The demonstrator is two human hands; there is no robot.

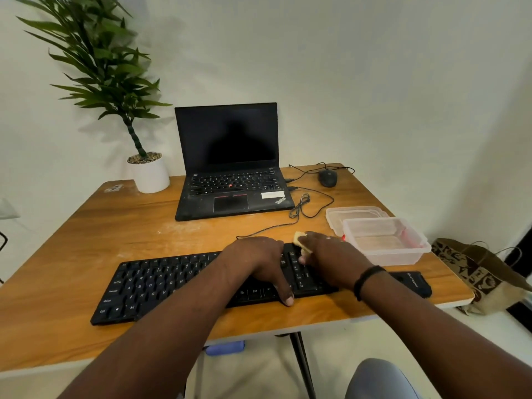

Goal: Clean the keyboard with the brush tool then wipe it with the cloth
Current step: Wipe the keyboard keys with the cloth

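Observation:
A black keyboard point(161, 286) lies across the front of the wooden table point(115, 226). My left hand point(259, 262) rests on its right half, fingers over the back edge and thumb at the front edge. My right hand point(331, 257) grips a small yellow cloth point(299, 239) and presses it onto the keys at the keyboard's right end. Most of the cloth is hidden under my fingers. No brush is clearly visible.
An open black laptop point(230, 174) stands behind the keyboard, with a mouse point(327, 177) and cables to its right. A clear plastic box point(385, 240) and its lid point(354, 213) sit at the right. A potted plant point(149, 174) is back left. A black object point(414, 280) lies by my right wrist.

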